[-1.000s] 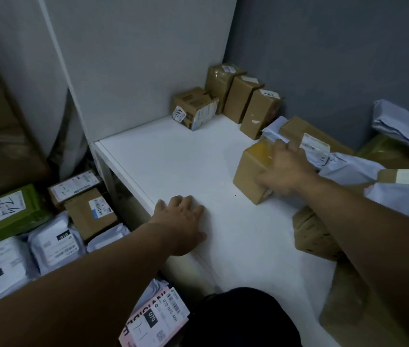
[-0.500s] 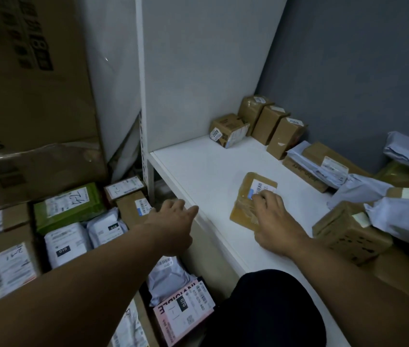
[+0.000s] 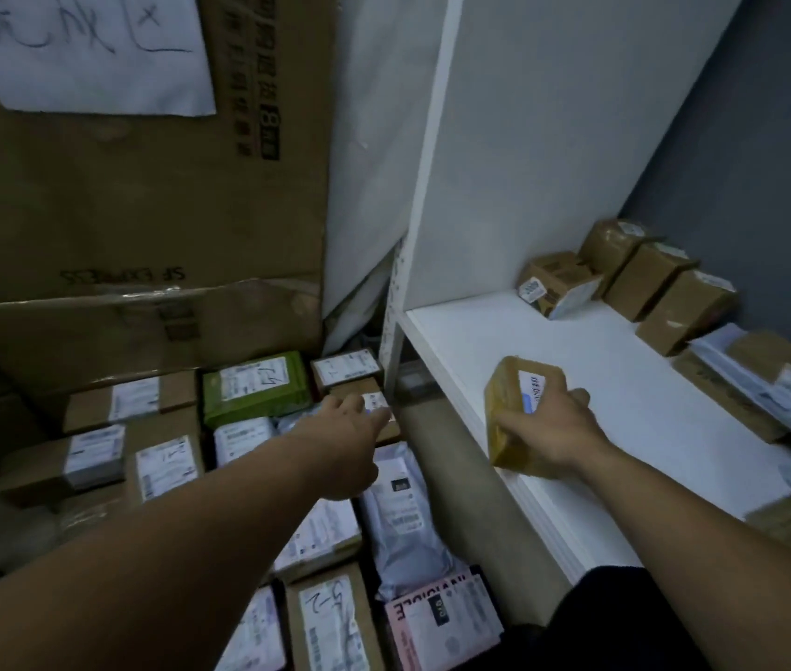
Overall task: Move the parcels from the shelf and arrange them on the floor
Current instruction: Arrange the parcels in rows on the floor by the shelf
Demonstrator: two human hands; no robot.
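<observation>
My right hand grips a small brown taped parcel with a white barcode label, lifted and tilted just above the front edge of the white shelf. My left hand reaches out over the parcels laid on the floor, fingers straight, above a small brown box beside the shelf post. More brown boxes stand at the back of the shelf, and grey mailer bags with boxes lie on its right side.
The floor on the left holds rows of labelled parcels, among them a green box, grey mailers and a pink packet. Large cardboard cartons stand behind them. The shelf's white side panel rises between floor and shelf.
My right hand has lifted the brown parcel off the shelf and drawn it toward the front edge. My left hand has left the shelf edge and reached out over the floor parcels. The view swung left.
</observation>
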